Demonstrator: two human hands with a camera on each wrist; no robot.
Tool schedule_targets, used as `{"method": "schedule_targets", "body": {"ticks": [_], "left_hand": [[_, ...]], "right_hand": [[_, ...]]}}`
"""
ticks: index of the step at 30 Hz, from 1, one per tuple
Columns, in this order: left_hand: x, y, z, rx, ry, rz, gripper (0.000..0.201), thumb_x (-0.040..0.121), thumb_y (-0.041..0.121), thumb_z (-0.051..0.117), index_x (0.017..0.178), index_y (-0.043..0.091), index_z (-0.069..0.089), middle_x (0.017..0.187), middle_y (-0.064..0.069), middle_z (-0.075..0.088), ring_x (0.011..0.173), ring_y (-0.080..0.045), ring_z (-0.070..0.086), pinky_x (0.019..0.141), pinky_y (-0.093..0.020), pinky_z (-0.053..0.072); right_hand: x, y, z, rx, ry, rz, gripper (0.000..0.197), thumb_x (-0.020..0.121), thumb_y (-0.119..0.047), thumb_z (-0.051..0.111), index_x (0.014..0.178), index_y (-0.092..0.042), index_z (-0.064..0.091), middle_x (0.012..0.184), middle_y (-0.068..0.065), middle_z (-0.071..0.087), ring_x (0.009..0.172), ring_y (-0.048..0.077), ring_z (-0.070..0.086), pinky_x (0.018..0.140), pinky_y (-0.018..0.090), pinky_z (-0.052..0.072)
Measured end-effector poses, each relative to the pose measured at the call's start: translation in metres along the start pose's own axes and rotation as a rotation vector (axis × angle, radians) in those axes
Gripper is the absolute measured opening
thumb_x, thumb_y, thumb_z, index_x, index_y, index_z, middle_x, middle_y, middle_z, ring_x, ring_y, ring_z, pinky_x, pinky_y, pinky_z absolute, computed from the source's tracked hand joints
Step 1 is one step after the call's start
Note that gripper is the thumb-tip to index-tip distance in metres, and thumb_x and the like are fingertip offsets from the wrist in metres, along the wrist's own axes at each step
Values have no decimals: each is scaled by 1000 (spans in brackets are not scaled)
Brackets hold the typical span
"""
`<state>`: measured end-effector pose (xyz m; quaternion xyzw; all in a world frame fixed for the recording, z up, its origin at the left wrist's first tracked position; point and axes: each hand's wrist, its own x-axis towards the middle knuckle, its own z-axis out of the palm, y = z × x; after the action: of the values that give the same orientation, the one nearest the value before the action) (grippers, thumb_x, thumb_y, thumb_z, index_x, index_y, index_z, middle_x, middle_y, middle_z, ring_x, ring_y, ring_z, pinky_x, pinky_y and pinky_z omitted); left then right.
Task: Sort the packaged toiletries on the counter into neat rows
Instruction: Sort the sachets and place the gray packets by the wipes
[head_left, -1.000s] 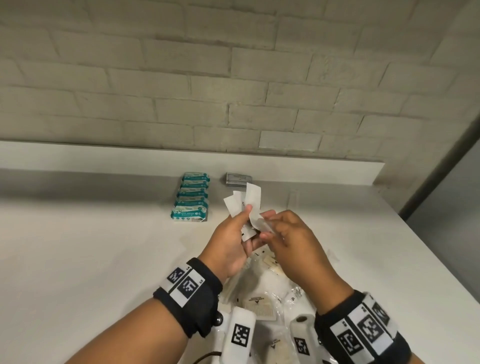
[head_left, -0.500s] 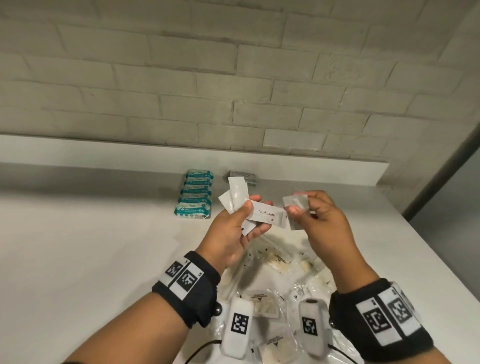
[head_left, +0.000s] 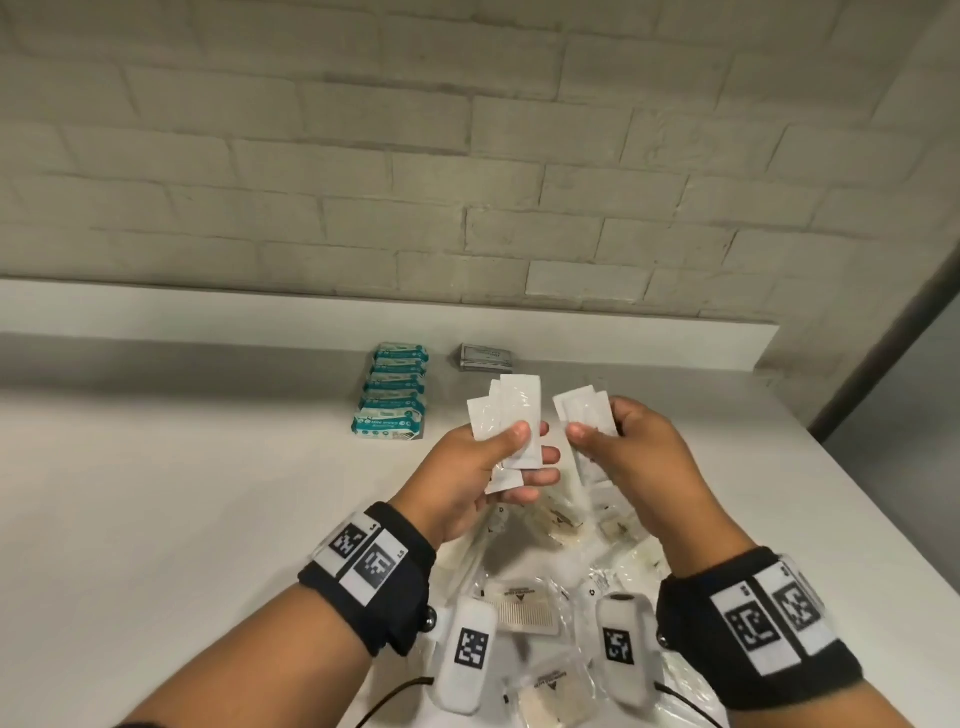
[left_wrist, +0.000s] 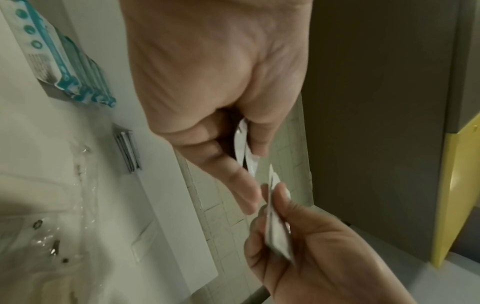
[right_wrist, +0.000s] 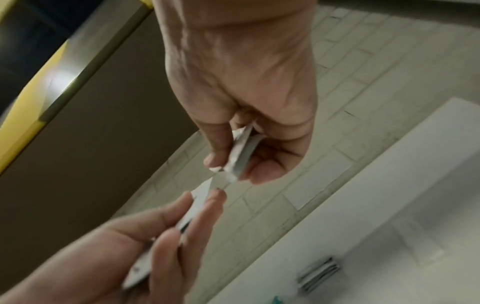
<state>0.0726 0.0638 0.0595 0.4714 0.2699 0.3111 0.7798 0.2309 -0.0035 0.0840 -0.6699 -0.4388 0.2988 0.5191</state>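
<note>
Both hands are raised over the white counter (head_left: 156, 493). My left hand (head_left: 488, 462) pinches a fan of white toothpaste sachets (head_left: 511, 415) between thumb and fingers. My right hand (head_left: 618, 447) pinches a smaller bunch of white sachets (head_left: 582, 415), close beside the left one. The left wrist view shows the left-hand sachets (left_wrist: 246, 152) edge-on, with the right-hand sachets (left_wrist: 278, 232) below them. In the right wrist view the right-hand sachets (right_wrist: 241, 154) sit between thumb and fingers.
A row of teal-and-white packets (head_left: 395, 389) lies at the back of the counter, with a stack of grey sachets (head_left: 485, 357) to its right. A pile of clear-wrapped combs and other toiletries (head_left: 530, 603) lies beneath my wrists. The counter's right edge (head_left: 883, 530) runs diagonally.
The hands have drawn apart from one shared bundle. The right hand now holds its own bunch of sachets upright beside the left hand's fan.
</note>
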Motion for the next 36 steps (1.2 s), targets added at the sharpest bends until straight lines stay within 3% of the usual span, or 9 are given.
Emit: {"method": "schedule_targets", "body": {"ticks": [3, 5, 10, 15, 21, 28, 30, 32, 36], "left_hand": [[-1, -2, 4, 99, -21, 15, 20, 92, 24, 60, 109, 15, 66, 91, -4, 75, 73, -22, 73, 51, -20, 52], [0, -4, 8, 127, 2, 21, 17, 93, 26, 59, 107, 17, 64, 89, 0, 73, 69, -21, 72, 46, -19, 47], [6, -6, 4, 181, 93, 100, 17, 97, 28, 53, 110, 23, 63, 109, 0, 71, 63, -11, 65, 49, -19, 40], [7, -10, 12, 159, 3, 92, 20, 99, 26, 49, 109, 17, 63, 92, 4, 72, 63, -12, 64, 50, -21, 40], [7, -9, 4, 92, 11, 86, 10, 92, 9, 59, 102, 9, 63, 75, 1, 66, 60, -12, 61, 46, -19, 41], [7, -11, 2, 124, -30, 71, 21, 96, 14, 55, 115, 9, 60, 88, -3, 68, 67, -14, 67, 51, -20, 46], [9, -11, -1, 71, 49, 61, 20, 96, 18, 54, 114, 10, 59, 101, -4, 68, 70, -15, 68, 52, -20, 48], [10, -9, -7, 103, 112, 29, 15, 96, 22, 55, 103, 10, 62, 94, -2, 64, 67, -14, 66, 49, -19, 46], [6, 1, -18, 416, -103, -92, 11, 92, 20, 62, 93, 9, 66, 70, 1, 62, 54, -10, 62, 43, -16, 38]], "right_hand": [[0, -7, 4, 227, -138, 45, 18, 87, -6, 66, 104, -6, 69, 98, 13, 74, 85, 23, 71, 79, 35, 55], [1, -9, 8, 222, -81, 45, 15, 86, -7, 66, 100, -5, 70, 94, 15, 75, 83, 28, 71, 79, 39, 55], [2, -12, 1, -257, 241, -125, 11, 86, -20, 64, 78, -13, 62, 73, 4, 65, 64, 21, 59, 55, 26, 43], [-6, -6, 21, -518, 110, -220, 19, 89, -26, 59, 78, -12, 64, 82, 2, 59, 74, 19, 56, 59, 26, 41], [-7, -10, 11, -30, 21, -44, 9, 92, -19, 61, 95, -20, 69, 83, -3, 74, 71, 4, 69, 59, 13, 50], [-3, -1, 14, -89, -1, -42, 7, 88, -22, 66, 93, -18, 71, 94, 5, 71, 82, 18, 69, 66, 25, 49], [-3, 0, 10, -9, 58, -25, 10, 92, -20, 62, 100, -17, 68, 89, 1, 73, 79, 13, 69, 62, 22, 47], [0, 1, 2, 43, 98, -31, 7, 91, -17, 62, 96, -19, 66, 80, -5, 72, 66, 1, 67, 58, 18, 44], [7, -6, -4, 83, -51, -1, 9, 84, -9, 70, 90, -14, 68, 69, -6, 69, 56, 2, 61, 51, 14, 44]]}}
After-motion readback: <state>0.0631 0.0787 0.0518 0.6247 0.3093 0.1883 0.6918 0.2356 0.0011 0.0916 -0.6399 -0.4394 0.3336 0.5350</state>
